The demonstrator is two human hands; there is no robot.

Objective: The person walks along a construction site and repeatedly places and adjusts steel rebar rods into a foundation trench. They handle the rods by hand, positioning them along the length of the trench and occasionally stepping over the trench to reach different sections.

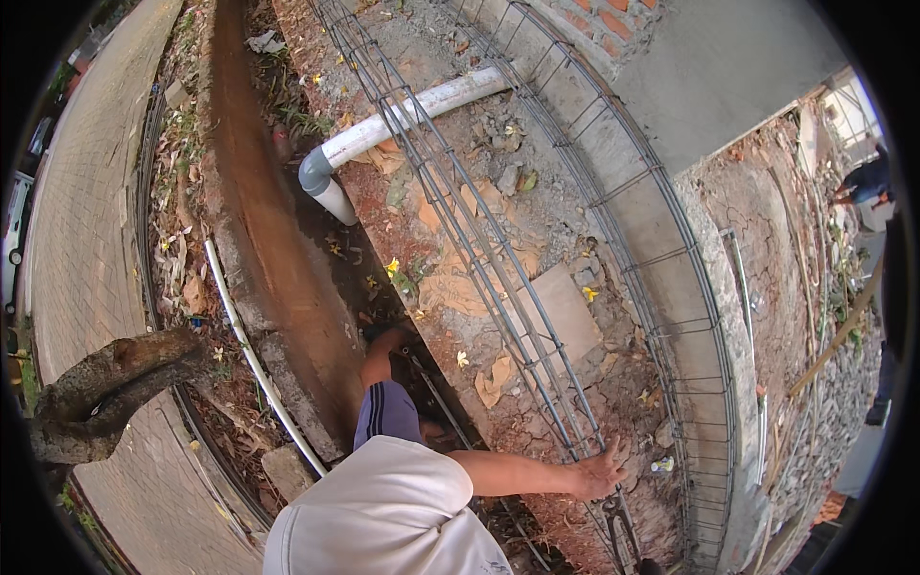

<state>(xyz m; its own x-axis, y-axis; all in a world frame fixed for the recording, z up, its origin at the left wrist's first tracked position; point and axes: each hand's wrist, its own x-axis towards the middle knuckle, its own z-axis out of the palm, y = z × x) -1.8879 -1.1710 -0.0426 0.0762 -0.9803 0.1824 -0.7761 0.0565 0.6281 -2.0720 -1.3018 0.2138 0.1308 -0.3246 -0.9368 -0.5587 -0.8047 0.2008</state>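
My left hand (600,471) reaches across to the right and grips the near end of a long, narrow rebar cage (479,259), its fingers curled over the bars. This cage slants from the top of the view down to the lower right, beside a ditch. Just below the hand, a dark metal tool with two arms (621,533), pincer-like, stands against the bars; its lower part is cut off by the frame's edge. My right hand does not show.
A white pipe (446,103) with a grey elbow (315,171) crosses beneath the cage and bends into the muddy ditch (273,230). Another rebar cage (661,335) curves along a concrete wall on the right. A thick branch (115,374) juts in at left. People stand at the far right.
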